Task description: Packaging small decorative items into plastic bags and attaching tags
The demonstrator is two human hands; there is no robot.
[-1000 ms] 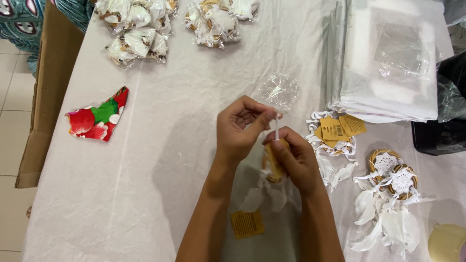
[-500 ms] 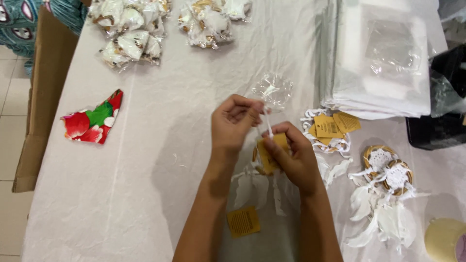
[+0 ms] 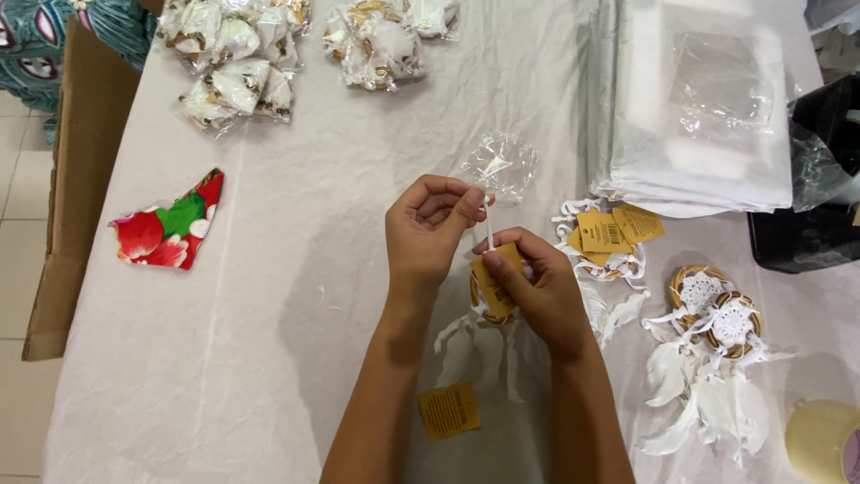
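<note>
At frame centre, the left hand (image 3: 430,229) pinches a white cord (image 3: 488,224). The right hand (image 3: 533,291) grips a yellow tag (image 3: 493,282) against a small dreamcatcher (image 3: 479,336).

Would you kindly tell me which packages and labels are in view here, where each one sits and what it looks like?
Yellow tag: small card rectangle, held against a ring ornament by the right hand.
Loose tag: yellow square, flat on the cloth between the forearms.
Tag pile: several yellow cards, right of the hands.
Wrapped ornaments: clear crinkled bags, far left.
Second bag heap: same kind, top centre.
Empty wrapper: clear, crumpled, beyond the left hand.
</note>
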